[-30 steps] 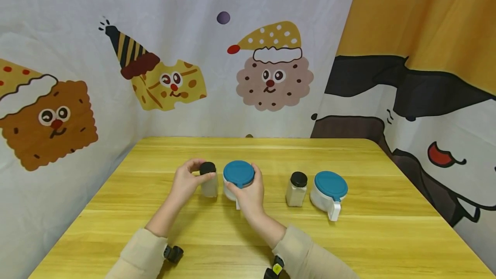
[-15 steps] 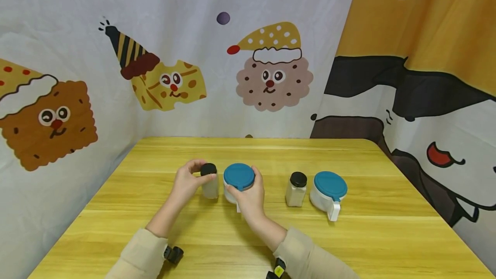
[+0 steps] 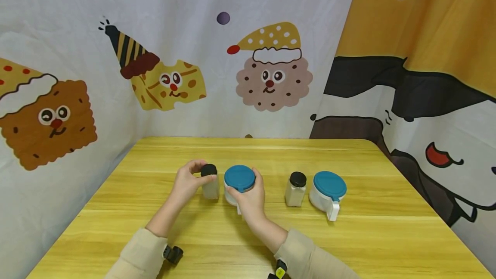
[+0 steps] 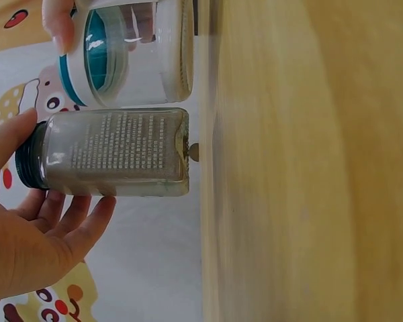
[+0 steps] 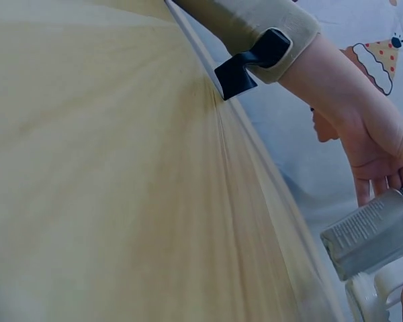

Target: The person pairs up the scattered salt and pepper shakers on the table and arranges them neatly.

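In the head view my left hand grips a small clear seasoning jar by its black cap, thumb on one side and fingers on the other. The jar is upright, with rows of small print on its side. Just right of it, my right hand holds a round clear-and-white seasoning pot with a blue lid, its fingers spread around the sides. The pot's short white handle points toward me, partly covered by the hand. In the left wrist view, a gap shows between both bases and the tabletop.
To the right on the wooden table stand a second black-capped jar and a second blue-lidded pot, its white handle facing me. Behind the table hangs a printed cartoon curtain.
The pot in my right hand has come slightly down and toward me. The jar in my left hand has shifted a little the same way. Both grips look unchanged.
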The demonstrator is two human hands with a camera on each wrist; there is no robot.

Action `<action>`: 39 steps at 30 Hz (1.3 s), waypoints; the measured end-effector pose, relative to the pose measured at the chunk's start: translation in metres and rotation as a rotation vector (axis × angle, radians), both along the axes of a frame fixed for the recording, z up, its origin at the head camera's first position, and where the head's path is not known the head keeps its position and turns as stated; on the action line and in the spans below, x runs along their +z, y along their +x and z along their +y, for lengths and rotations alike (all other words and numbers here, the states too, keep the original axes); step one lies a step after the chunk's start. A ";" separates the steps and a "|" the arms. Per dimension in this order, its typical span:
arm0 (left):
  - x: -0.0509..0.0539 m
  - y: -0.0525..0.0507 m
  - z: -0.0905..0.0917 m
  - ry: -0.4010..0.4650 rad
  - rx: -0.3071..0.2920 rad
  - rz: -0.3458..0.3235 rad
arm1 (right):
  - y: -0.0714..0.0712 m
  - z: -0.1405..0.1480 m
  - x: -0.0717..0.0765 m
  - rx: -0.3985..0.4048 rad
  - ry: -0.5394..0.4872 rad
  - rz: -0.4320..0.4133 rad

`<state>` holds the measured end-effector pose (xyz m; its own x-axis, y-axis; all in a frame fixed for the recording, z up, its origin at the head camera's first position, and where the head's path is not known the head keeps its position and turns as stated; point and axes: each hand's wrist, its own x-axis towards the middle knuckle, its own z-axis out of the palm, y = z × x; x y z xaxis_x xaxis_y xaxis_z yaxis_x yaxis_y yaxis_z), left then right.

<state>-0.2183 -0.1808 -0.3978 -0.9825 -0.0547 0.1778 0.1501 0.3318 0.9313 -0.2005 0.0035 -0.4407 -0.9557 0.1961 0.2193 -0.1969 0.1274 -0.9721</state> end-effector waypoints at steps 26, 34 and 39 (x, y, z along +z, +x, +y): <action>0.000 -0.001 -0.001 -0.011 -0.011 -0.036 | 0.002 -0.001 -0.002 0.003 0.026 -0.032; -0.002 -0.001 -0.002 -0.008 -0.012 -0.034 | 0.004 -0.002 -0.003 0.018 0.033 -0.030; -0.001 -0.001 -0.002 -0.006 -0.017 -0.047 | 0.005 -0.002 -0.004 0.020 0.043 -0.025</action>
